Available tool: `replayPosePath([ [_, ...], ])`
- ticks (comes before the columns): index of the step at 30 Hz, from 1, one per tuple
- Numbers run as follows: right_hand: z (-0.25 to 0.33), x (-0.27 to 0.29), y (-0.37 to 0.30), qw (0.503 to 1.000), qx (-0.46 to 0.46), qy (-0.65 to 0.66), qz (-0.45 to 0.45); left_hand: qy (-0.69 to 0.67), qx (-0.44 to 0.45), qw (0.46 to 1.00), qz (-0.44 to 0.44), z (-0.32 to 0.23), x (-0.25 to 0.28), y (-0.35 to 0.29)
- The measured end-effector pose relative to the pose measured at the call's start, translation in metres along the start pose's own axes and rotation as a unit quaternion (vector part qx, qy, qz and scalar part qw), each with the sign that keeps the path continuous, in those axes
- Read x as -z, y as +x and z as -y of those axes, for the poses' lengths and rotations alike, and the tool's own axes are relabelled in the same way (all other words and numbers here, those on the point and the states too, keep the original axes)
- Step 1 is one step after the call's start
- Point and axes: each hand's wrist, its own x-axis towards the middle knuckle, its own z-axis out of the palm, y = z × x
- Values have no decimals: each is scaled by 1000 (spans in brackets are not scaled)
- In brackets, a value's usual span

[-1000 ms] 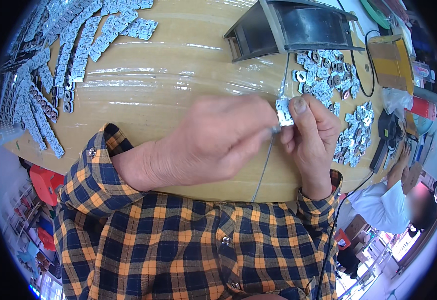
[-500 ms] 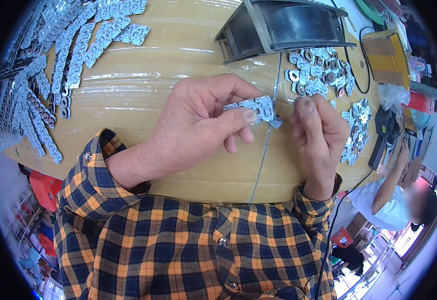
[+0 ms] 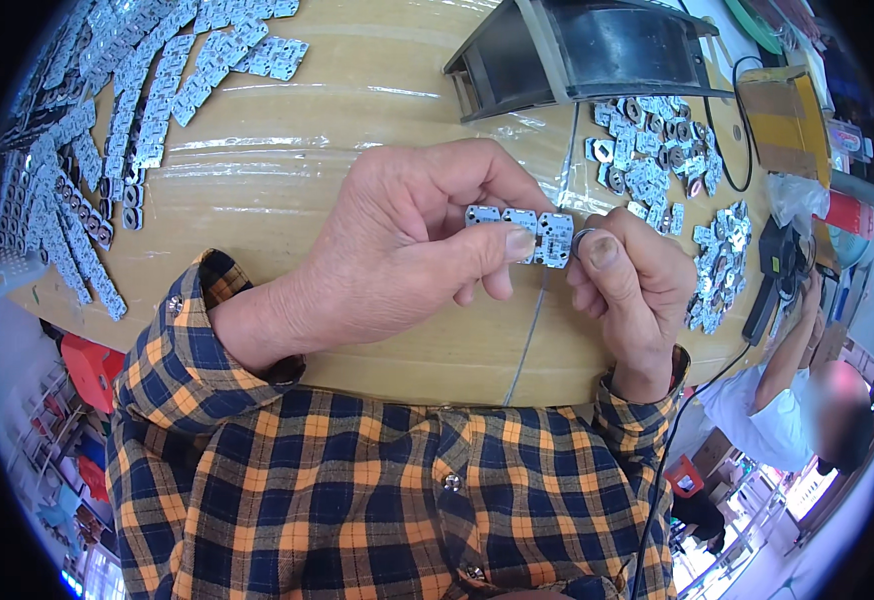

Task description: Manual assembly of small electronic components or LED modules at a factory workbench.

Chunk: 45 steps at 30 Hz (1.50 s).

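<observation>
My left hand [image 3: 397,235] pinches a short strip of small silvery-white circuit boards [image 3: 555,240] between thumb and fingers, its right end sticking out past the thumb. Close beside that end, my right hand [image 3: 642,270] is closed, thumb against forefinger, on a small round dark-rimmed piece [image 3: 581,242]. Most of this piece is covered by the fingertips, and whether it touches the strip I cannot tell. Beyond my right hand lies a heap of small loose boards with round parts [image 3: 652,145]. A second heap of loose boards [image 3: 722,265] spreads to the right of it.
Many long strips of boards [image 3: 162,100] cover the table's left side. At the back stands a black, metal-framed box-like device [image 3: 597,55]. Farther right are a cardboard box [image 3: 782,120], a black adapter with a cable [image 3: 762,310], and another person [image 3: 767,415] at the table.
My right hand and the strip's right end have come close together. The strip now lies more level, and the small piece that hung below its end no longer shows there.
</observation>
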Motion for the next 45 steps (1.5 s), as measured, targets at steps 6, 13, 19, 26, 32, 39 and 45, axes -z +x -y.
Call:
replayPosePath([
  [6, -3, -4, 3, 997, 42, -48, 39, 49, -22, 998, 41, 0, 1, -3],
  [13, -3, -1, 0, 999, -15, 13, 41, 21, 33, 999, 12, -3, -1, -2],
  [19, -8, -5, -1, 956, -127, 264, 29, -201, 66, 974, 81, -4, 0, -3],
  [26, -2, -9, 0, 987, -82, 130, -45, 105, -119, 987, -12, 5, -7, -8],
  [32, -10, -8, 0, 988, -69, 134, -19, 288, -256, 920, -69, 7, -8, -7],
  [39, -9, -9, 1, 983, -90, 162, -11, 320, -300, 893, -95, 9, -8, -7],
  [45, -14, -9, 0, 967, -112, 228, -21, 287, -284, 908, -116, 10, -10, -5],
])
